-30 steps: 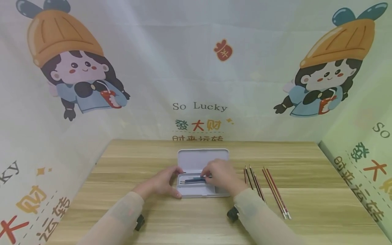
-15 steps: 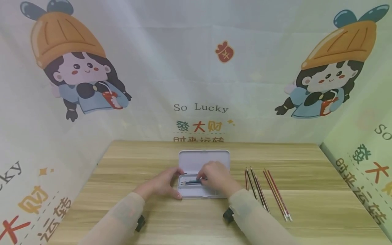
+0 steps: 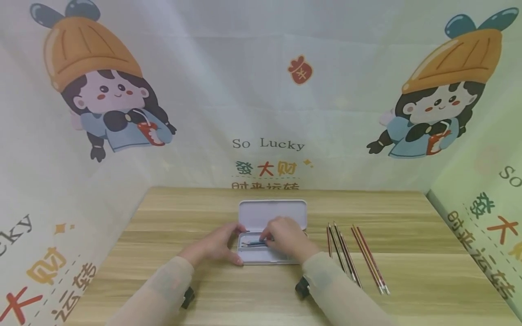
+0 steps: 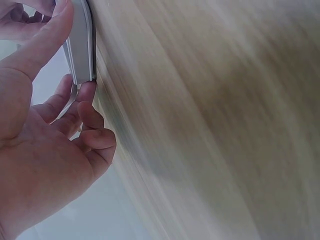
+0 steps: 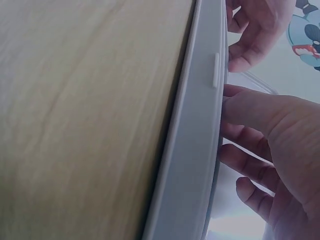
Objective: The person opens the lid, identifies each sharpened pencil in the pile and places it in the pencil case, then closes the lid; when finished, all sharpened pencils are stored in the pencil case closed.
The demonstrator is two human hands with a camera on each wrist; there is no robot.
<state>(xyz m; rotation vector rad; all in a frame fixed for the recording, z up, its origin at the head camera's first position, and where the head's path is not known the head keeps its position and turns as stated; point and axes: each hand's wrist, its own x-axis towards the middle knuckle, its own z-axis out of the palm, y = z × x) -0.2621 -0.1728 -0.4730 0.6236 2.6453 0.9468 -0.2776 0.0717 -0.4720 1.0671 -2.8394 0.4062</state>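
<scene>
In the head view, a white rectangular hinged case [image 3: 257, 256] sits on a wood-grain table [image 3: 183, 217], midway between its left and right edges and nearer the far edge than the near one. Its lid [image 3: 261, 213] is open, tipped back toward the far edge. The left hand [image 3: 218, 242] grips the case's left end, thumb at the near left corner and fingers at the hinge side. The right hand [image 3: 287, 237] reaches into the case, its fingers bent down onto slim blue wooden pencils [image 3: 253, 243] in the far compartment, sharpened tips toward the left end; whether it pinches one I cannot tell. Toward the table's right edge lie slender dark and reddish pencils [image 3: 348, 249], then red and yellow pencils [image 3: 369, 259] with pale near ends.

In the left wrist view, the left hand's thumb lies along one side of the case's corner, with fingertips against the other; the fingers nearest the table are curled.

In the right wrist view, the case's near wall crosses the frame, bearing a small pale raised tab [image 5: 216, 70]. The right hand's fingertips are partly hidden behind that wall, its outer fingers spread apart.
</scene>
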